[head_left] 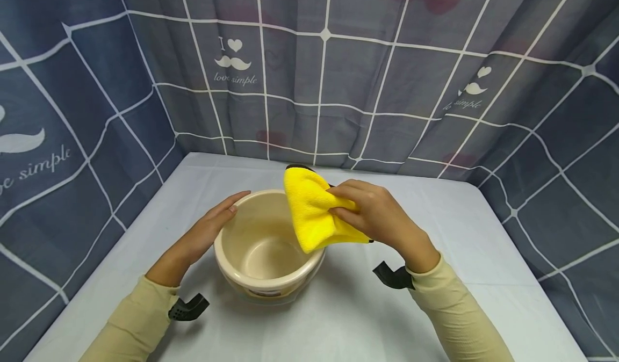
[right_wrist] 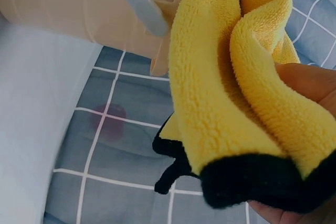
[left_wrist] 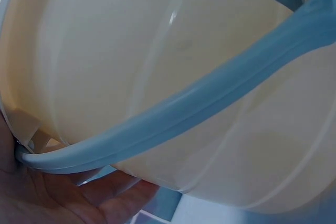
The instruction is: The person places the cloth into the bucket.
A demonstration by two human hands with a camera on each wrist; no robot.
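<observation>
Out to the left of the left hand (head_left: 205, 233), we see a dark blue-grey checked curtain (head_left: 290, 82) with a white moustache and a clipped line of script, of which we can read "simple" and the end of the word before it. Farther back, ahead of that hand, the curtain carries "I", a heart, a second moustache and "love simple" in full. The left hand comes out of a beige sleeve (head_left: 132, 321) and grips a cream bucket (head_left: 271, 283) at its edge, thumb at the rim and fingers along the outer wall

The bucket stands mouth up on a white tabletop (head_left: 377, 319) between the two hands, touching the left one. A blue-grey handle (left_wrist: 173, 114) crosses its side close to the left hand. Low on the bucket's front is a label (head_left: 265, 293) (we tried, but its print is too small to make out)

To the right, a yellow cloth (head_left: 311, 206) hangs from the right hand (head_left: 372, 211), which pinches it between thumb and fingers; seen from the head, the cloth overlaps the bucket's rim, though we cannot tell whether they touch. Black edging (right_wrist: 252, 179) borders its fleecy folds. Beyond the right hand, farther back, we read "lo" and "simple" under another heart and moustache, the middle letters lost in a crease
</observation>
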